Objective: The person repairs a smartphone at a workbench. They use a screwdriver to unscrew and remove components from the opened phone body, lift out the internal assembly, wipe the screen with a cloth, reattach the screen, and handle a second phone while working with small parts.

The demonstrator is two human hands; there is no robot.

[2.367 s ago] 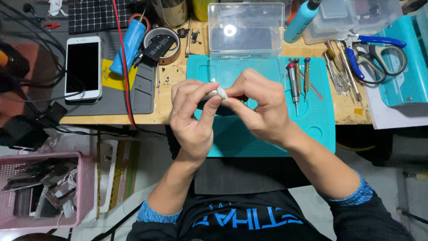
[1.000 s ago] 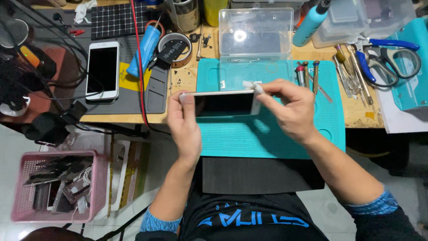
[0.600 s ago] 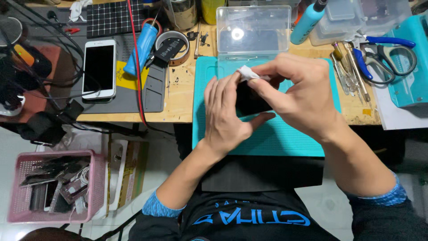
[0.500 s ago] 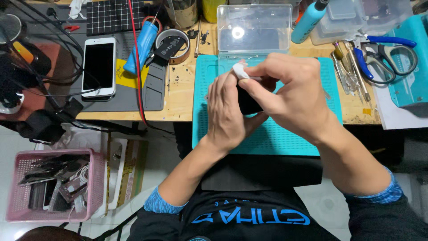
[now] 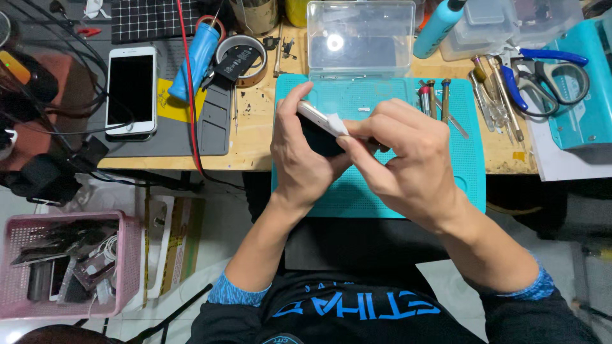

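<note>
Phone [image 5: 317, 121]: gripped in left hand [image 5: 305, 158] above teal mat [image 5: 472, 172] — tilted.
Right hand [image 5: 408, 164]: pinched white cloth [image 5: 337, 125] against phone.
Around: clear box [image 5: 360, 38], screwdrivers [image 5: 435, 95], scissors [image 5: 551, 70] — well apart.

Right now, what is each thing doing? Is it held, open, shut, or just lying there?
Left hand: gripping the dark phone.
Right hand: pinching a small white wipe.
Dark phone: held tilted above the teal mat.
Small white wipe: pressed on the phone's edge.
Teal mat: flat on the bench.
White phone: lying flat, screen dark.
Clear plastic box: lid shut.
Scissors: lying closed.
</note>
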